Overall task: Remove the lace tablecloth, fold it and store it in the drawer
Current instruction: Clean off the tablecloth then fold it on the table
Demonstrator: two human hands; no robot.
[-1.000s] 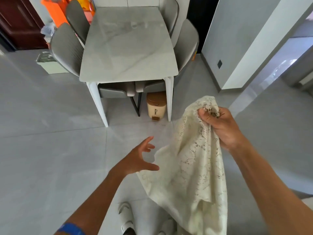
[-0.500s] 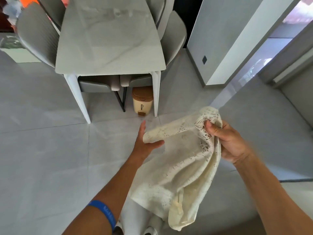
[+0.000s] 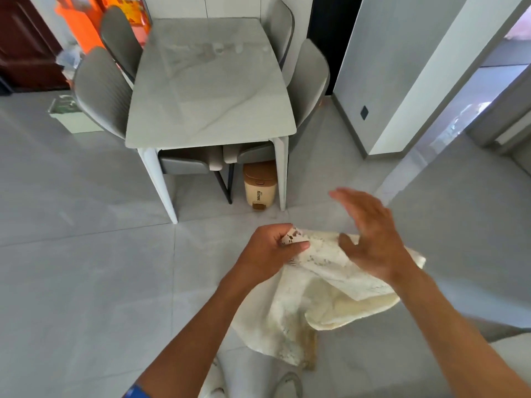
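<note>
Cream lace, soft and bunched, hangs in the air in front of the person: this is the lace tablecloth [image 3: 313, 285], held above the grey tiled floor [image 3: 86, 268] and away from the table. The left hand [image 3: 268, 249] is closed around one upper corner of the cloth, the thumb pressing the lace against the curled fingers. The right hand [image 3: 370, 239] is spread, its fingers straight and blurred; its palm and wrist lie over the upper fold of the cloth, but I cannot tell if it really presses on the fabric or only hovers just above it. It does not pinch anything. Below the hands the cloth falls in loose folds, one thick fold bulging to the right and a thinner end hanging down near the person's light shoes [image 3: 287, 384]. A blue wristband [image 3: 135, 392] shows on the left forearm.

Behind, the marble-look table [image 3: 209, 90] stands bare, with grey chairs [image 3: 100, 90] pushed in on both sides. A small beige bin [image 3: 260, 186] stands on the floor under the near edge of the table, beside its right leg.
</note>
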